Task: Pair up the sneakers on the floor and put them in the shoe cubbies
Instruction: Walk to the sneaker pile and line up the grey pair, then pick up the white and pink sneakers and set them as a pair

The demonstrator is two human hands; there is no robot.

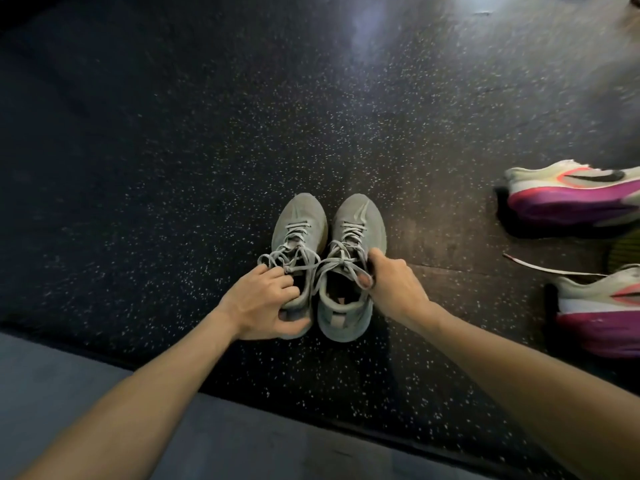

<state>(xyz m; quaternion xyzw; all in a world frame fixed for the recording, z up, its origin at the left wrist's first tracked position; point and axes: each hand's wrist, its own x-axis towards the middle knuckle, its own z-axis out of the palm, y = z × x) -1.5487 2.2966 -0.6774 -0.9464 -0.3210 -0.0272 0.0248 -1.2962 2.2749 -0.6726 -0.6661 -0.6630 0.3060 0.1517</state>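
Two grey sneakers stand side by side on the dark speckled floor, toes pointing away from me. My left hand [266, 303] grips the collar and heel of the left grey sneaker [300, 223], fingers inside its opening. My right hand [391, 284] holds the right grey sneaker [360, 220] at the outer side of its collar, thumb hooked in the opening. Both sneakers have grey laces tied loosely. No shoe cubbies are in view.
Two cream sneakers with pink and purple soles lie at the right edge, one farther [575, 195] and one nearer [602, 313], with a loose white lace [550, 268] between them. A lighter grey strip of floor [104, 393] runs along the lower left.
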